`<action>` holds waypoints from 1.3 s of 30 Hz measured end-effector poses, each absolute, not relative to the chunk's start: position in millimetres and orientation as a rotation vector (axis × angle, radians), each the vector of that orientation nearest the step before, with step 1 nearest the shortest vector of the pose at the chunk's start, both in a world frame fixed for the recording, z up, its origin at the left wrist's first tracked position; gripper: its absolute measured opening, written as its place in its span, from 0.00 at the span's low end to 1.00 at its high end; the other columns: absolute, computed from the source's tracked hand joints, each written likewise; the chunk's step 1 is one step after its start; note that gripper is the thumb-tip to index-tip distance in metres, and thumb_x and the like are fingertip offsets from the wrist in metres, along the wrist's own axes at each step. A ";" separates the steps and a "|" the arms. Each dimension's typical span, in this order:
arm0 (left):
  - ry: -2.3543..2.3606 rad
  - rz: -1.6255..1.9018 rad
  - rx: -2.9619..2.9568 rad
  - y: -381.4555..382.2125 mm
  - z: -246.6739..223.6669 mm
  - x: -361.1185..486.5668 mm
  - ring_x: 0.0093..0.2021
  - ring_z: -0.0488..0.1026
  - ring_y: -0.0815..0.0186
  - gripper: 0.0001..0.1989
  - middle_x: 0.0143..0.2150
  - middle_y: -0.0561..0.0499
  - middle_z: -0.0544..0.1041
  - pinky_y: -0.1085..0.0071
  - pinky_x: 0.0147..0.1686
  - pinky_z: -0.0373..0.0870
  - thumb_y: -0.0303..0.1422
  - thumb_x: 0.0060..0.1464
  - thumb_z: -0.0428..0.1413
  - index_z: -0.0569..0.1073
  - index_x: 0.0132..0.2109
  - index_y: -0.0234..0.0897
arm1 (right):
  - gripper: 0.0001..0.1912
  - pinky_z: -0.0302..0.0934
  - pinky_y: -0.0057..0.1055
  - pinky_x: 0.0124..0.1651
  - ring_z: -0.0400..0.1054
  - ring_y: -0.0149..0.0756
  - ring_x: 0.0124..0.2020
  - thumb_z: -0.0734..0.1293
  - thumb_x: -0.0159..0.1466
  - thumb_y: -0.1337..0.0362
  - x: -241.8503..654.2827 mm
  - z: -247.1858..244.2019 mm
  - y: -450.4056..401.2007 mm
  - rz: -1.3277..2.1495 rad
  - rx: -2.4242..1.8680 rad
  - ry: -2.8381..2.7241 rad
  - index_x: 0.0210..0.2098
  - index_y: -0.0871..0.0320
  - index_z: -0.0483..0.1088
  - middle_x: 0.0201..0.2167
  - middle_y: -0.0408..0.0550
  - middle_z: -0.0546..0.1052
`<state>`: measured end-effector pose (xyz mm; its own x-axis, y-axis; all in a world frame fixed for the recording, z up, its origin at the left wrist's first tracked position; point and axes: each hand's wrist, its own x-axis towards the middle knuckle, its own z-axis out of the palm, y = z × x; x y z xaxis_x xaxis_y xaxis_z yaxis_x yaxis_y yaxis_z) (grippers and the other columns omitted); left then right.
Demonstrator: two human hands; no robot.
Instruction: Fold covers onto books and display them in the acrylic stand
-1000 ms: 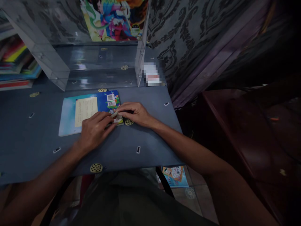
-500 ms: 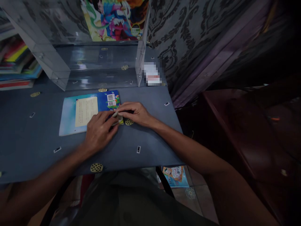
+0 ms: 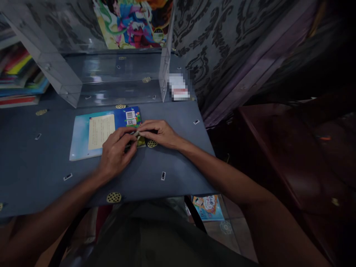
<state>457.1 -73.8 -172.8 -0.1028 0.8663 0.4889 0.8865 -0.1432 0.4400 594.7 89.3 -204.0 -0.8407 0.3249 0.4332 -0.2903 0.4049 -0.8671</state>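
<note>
A blue book [image 3: 80,135] with a cream text panel and a barcode lies flat on the cloth-covered table. Over its right part, my left hand [image 3: 116,150] is closed in a pinch on a small pale piece [image 3: 137,134], too small to name. From the right, my right hand [image 3: 160,132] pinches the same pale piece between thumb and fingers. The two hands' fingertips meet above the book's lower right corner, hiding part of its edge.
A clear acrylic stand [image 3: 72,91] is behind the book, with a colourful picture [image 3: 133,26] at its back. Stacked books [image 3: 22,74] sit at the far left. A blurred white item [image 3: 179,87] lies right of the stand. A dark red surface [image 3: 267,129] is at the right.
My left hand's fingers have shifted slightly, the index finger and thumb drawn closer around the pale piece. My right hand stays nearly in place.
</note>
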 end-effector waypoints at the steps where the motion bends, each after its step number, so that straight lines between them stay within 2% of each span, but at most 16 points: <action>1: -2.025 -1.068 -2.095 -73.2 -172.9 456.8 0.49 0.77 0.60 0.04 0.51 0.46 0.78 0.62 0.48 0.75 0.30 0.64 0.54 0.74 0.40 0.39 | 0.12 0.69 0.32 0.49 0.75 0.34 0.44 0.67 0.70 0.57 595.4 -203.3 89.8 1.455 -0.030 -2.128 0.43 0.57 0.80 0.42 0.48 0.81; 4: -1.968 -0.935 -2.078 -72.1 -173.2 457.2 0.45 0.78 0.61 0.04 0.49 0.46 0.79 0.64 0.45 0.74 0.30 0.66 0.52 0.71 0.41 0.38 | 0.12 0.69 0.33 0.48 0.75 0.33 0.43 0.65 0.71 0.59 598.1 -201.9 91.6 1.430 -0.020 -2.163 0.44 0.58 0.80 0.42 0.49 0.80; 7: -1.896 -0.784 -2.003 -71.9 -173.7 458.4 0.39 0.78 0.62 0.05 0.46 0.46 0.80 0.65 0.38 0.72 0.31 0.68 0.51 0.70 0.41 0.38 | 0.11 0.69 0.33 0.47 0.74 0.34 0.43 0.69 0.67 0.62 599.3 -202.5 92.4 1.413 0.017 -2.195 0.47 0.58 0.78 0.44 0.49 0.79; 9: -1.858 -0.691 -1.953 -71.9 -174.5 458.9 0.35 0.77 0.62 0.07 0.42 0.46 0.81 0.66 0.35 0.70 0.32 0.69 0.50 0.70 0.41 0.38 | 0.12 0.69 0.33 0.48 0.74 0.35 0.44 0.72 0.65 0.63 598.3 -203.7 91.6 1.401 0.027 -2.197 0.47 0.57 0.78 0.44 0.49 0.79; 12: -1.833 -0.601 -1.926 -71.7 -176.3 457.9 0.32 0.75 0.62 0.11 0.34 0.48 0.79 0.66 0.32 0.67 0.32 0.70 0.48 0.70 0.38 0.38 | 0.08 0.68 0.35 0.50 0.74 0.35 0.43 0.71 0.67 0.62 595.0 -205.3 89.0 1.360 0.000 -2.171 0.43 0.57 0.79 0.40 0.47 0.80; 14: -1.867 -0.596 -1.915 -71.4 -177.3 456.0 0.31 0.75 0.62 0.12 0.31 0.49 0.78 0.66 0.32 0.66 0.34 0.71 0.47 0.70 0.38 0.39 | 0.08 0.68 0.35 0.50 0.74 0.35 0.41 0.70 0.68 0.60 593.1 -205.6 87.5 1.335 -0.004 -2.160 0.40 0.56 0.80 0.37 0.46 0.81; 19: -1.952 -0.619 -1.967 -70.5 -175.0 449.4 0.38 0.77 0.59 0.12 0.38 0.47 0.81 0.66 0.34 0.68 0.41 0.69 0.50 0.72 0.47 0.37 | 0.11 0.69 0.35 0.48 0.75 0.35 0.40 0.69 0.69 0.57 591.4 -205.3 87.4 1.328 0.011 -2.136 0.39 0.56 0.81 0.36 0.46 0.82; 26: -1.891 -0.602 -2.025 -67.8 -171.4 447.3 0.34 0.73 0.62 0.15 0.32 0.49 0.77 0.67 0.33 0.66 0.35 0.71 0.46 0.73 0.38 0.38 | 0.14 0.68 0.34 0.48 0.75 0.34 0.40 0.68 0.70 0.55 591.1 -203.7 88.3 1.356 -0.013 -2.152 0.38 0.56 0.81 0.36 0.46 0.81; 30: -1.785 -0.706 -1.944 -72.0 -168.6 449.3 0.37 0.73 0.61 0.07 0.37 0.47 0.78 0.66 0.36 0.68 0.32 0.69 0.51 0.73 0.44 0.36 | 0.14 0.68 0.33 0.47 0.74 0.34 0.40 0.68 0.70 0.54 591.7 -201.8 87.2 1.415 -0.031 -2.129 0.39 0.57 0.81 0.36 0.46 0.81; 33: -1.652 -0.709 -2.000 -78.5 -167.3 452.1 0.39 0.72 0.60 0.04 0.39 0.48 0.78 0.64 0.39 0.70 0.31 0.65 0.56 0.75 0.46 0.40 | 0.15 0.68 0.31 0.46 0.75 0.33 0.40 0.68 0.70 0.54 591.9 -201.6 87.0 1.456 -0.039 -2.114 0.38 0.58 0.80 0.37 0.46 0.81; 39: -1.721 -0.696 -2.132 -81.2 -172.5 454.2 0.55 0.71 0.53 0.09 0.54 0.42 0.76 0.53 0.52 0.73 0.32 0.63 0.58 0.75 0.50 0.42 | 0.14 0.68 0.31 0.46 0.74 0.32 0.40 0.68 0.69 0.55 591.6 -202.9 86.8 1.478 -0.048 -2.099 0.38 0.58 0.80 0.36 0.46 0.80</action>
<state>454.2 -81.2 -172.5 0.1585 0.8198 0.5503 0.9720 -0.2276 0.0591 591.6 86.8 -202.9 -0.8390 0.3405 0.4244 -0.2847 0.3899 -0.8758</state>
